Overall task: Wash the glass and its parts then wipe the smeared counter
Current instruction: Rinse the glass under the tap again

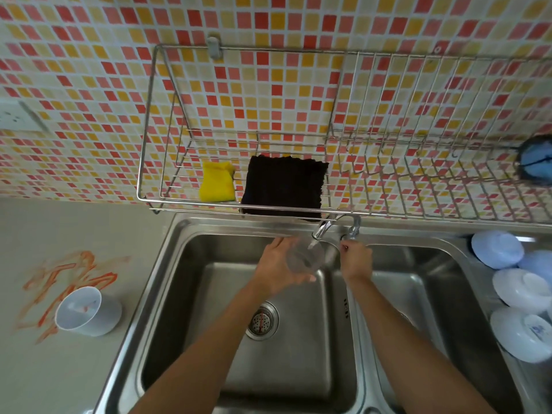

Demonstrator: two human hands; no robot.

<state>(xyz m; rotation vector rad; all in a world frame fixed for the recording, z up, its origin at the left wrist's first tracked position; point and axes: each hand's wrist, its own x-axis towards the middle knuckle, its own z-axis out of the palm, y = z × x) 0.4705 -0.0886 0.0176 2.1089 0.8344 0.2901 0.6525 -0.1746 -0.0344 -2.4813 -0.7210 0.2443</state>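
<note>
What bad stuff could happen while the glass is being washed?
The left hand alone holds the glass under the tap; wet glass may slip and crack in the steel sink. The right hand is at the tap handle, so too much water might splash out. The cup sits on the orange smear, so wiping there could knock it over.

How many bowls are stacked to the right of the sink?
4 visible: one nearest the wall, one partly hidden beside it at the frame edge, one in the middle, one nearest the camera. More may lie out of frame.
</note>
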